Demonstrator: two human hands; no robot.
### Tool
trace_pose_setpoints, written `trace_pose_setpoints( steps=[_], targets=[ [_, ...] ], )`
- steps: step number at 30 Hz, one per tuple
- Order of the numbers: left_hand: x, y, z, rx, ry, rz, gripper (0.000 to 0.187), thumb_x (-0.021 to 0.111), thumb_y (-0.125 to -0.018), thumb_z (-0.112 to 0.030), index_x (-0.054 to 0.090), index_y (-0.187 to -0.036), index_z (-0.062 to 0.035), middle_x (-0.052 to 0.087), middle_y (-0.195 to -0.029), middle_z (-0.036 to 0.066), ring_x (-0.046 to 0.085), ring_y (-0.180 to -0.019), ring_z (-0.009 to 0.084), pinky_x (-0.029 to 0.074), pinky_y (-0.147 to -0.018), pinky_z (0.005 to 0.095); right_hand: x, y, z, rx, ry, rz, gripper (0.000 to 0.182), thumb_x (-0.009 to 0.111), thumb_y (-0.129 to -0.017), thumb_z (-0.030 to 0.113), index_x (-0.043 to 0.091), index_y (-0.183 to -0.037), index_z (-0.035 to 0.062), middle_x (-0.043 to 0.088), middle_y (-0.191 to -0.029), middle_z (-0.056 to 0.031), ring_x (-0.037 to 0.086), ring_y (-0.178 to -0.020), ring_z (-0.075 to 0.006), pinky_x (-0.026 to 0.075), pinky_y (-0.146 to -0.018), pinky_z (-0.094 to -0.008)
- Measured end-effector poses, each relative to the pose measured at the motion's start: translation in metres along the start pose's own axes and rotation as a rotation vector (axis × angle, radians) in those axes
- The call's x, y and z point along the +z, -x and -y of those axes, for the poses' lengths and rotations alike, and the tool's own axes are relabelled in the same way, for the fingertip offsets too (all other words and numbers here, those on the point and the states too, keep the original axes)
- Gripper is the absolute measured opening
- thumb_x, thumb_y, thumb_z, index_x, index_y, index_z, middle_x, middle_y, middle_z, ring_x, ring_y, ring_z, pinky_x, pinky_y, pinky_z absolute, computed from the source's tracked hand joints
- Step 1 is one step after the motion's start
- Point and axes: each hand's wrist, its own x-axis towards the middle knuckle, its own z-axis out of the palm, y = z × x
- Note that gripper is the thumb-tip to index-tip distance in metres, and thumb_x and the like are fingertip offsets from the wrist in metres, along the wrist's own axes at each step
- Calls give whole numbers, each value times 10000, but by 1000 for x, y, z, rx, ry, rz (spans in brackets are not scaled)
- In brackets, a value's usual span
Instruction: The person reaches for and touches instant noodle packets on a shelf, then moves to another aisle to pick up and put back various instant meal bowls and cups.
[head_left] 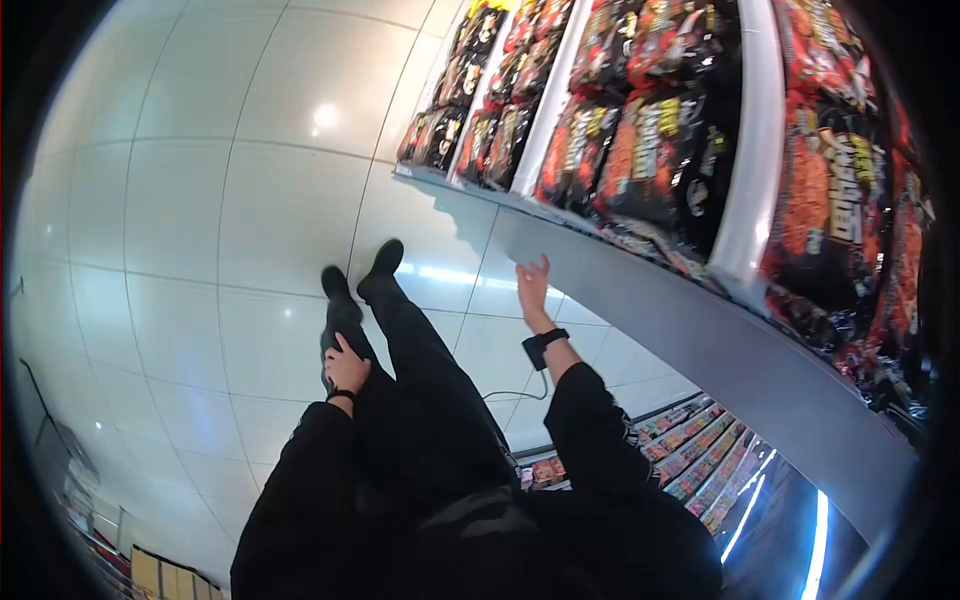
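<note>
My left hand [347, 368] rests on the dark trousers [428, 345] near the knee, fingers spread and holding nothing. Out over the floor, beside the grey side panel [650, 310] of the shelving, my right hand [533, 283] is raised with its fingers apart and slightly curled, empty. A black band with a small box [543, 347] is around the right wrist, and a thin cable hangs from it. Another dark band [341, 396] circles the left wrist. Above and right of my right hand, black and red packets [650, 150] stand in rows on the shelf.
White shelf dividers [752, 150] separate the packet rows. Glossy pale floor tiles [180, 210] spread across the left. Further shelves of colourful packs [700, 460] show at the lower right, beside bright light strips [820, 530]. Cardboard boxes [165, 575] stand at the lower left.
</note>
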Motion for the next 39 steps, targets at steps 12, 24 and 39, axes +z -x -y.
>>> trace_pose_setpoints(
  steps=[12, 24, 39],
  targets=[
    [149, 71, 25, -7, 76, -67, 1039, 766, -801, -421, 170, -1525, 27, 530, -1137, 203, 616, -1011, 345, 587, -701, 457, 9, -41, -26, -216, 57, -89, 885, 713, -885, 435, 232, -1519, 48, 413, -1436, -237, 525, -1240, -310, 431, -1018, -411],
    [234, 91, -38, -47, 109, -177, 901, 751, -813, -364, 285, -1490, 4, 495, -1249, 245, 594, -1063, 377, 530, -880, 423, 5, -86, -59, 27, -66, 157, 893, 720, -888, 421, 246, -1505, -16, 542, -1345, -150, 530, -1204, -215, 486, -970, -364],
    [-29, -104, -445, 858, 1190, -416, 680, 639, -850, -234, 390, -1435, 8, 430, -1456, 237, 418, -1344, 399, 370, -1111, 414, -22, -200, -96, -50, -225, 331, 828, 663, -927, 213, 141, -1545, 38, 347, -1531, -159, 509, -1261, -244, 469, -1006, -347]
  ],
)
